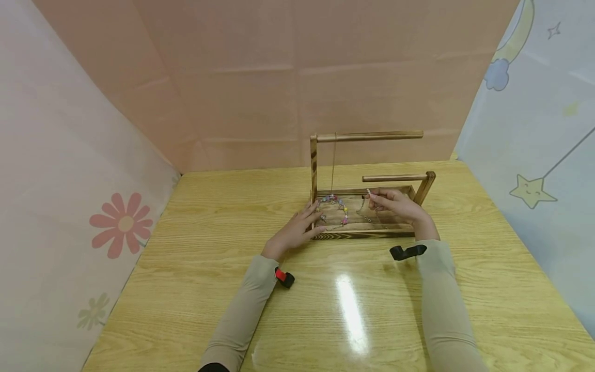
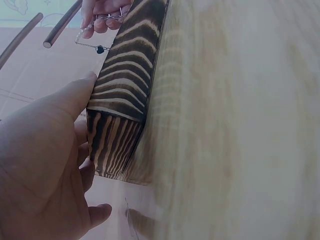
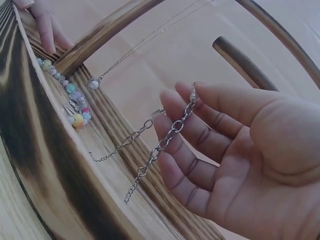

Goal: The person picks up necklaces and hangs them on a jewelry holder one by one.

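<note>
My right hand [image 1: 395, 204] pinches a silver chain bracelet [image 3: 165, 140] between thumb and fingertips, just above a wooden jewelry stand [image 1: 362, 235]. A small pearl-like bead sits at the pinch, and links dangle toward the tray; a dark bead [image 2: 100, 49] shows on the chain in the left wrist view. My left hand [image 1: 295, 230] rests at the tray's left front corner, fingers extended over the rim and thumb along the front edge. Beside those fingers, a colorful beaded bracelet [image 3: 72, 92] lies in the tray. A thin necklace [image 1: 333, 165] hangs from the upper bar, its pendant [image 3: 94, 83] low down.
Above the tray, the stand has a long upper bar [image 1: 376, 136] on the left post and a shorter lower bar [image 1: 395, 178] on the right post. Everything stands on a wood-grain table [image 1: 223, 206], with a pink backdrop [image 1: 232, 93] behind.
</note>
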